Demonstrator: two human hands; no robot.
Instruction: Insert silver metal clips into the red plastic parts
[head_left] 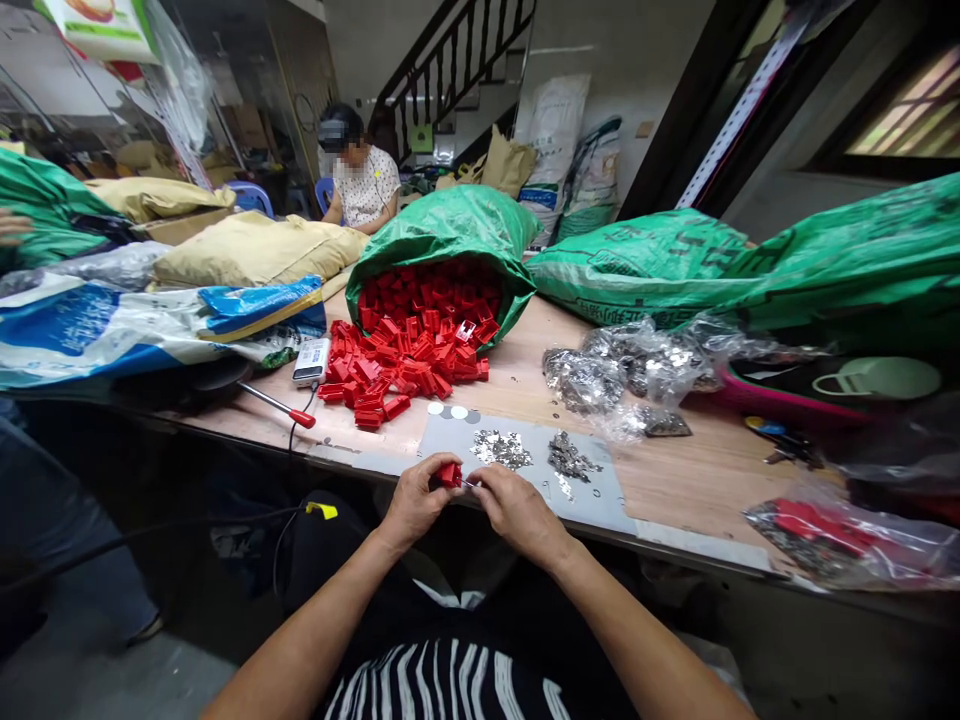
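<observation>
My left hand is closed around a small red plastic housing just over the table's front edge. Close on its right, my right hand pinches a thin, small metal piece at the open end of the housing. Its exact shape is too small to tell. Beyond my hands, on a grey mat, lie a pile of shiny flat metal pieces and a darker pile of small metal parts. A heap of red plastic housings spills out of a green sack.
Bags of metal parts lie right of the mat, with another plastic bag near the front edge. A red-tipped lever and a white power bank with a cable are at left. A person sits across the table.
</observation>
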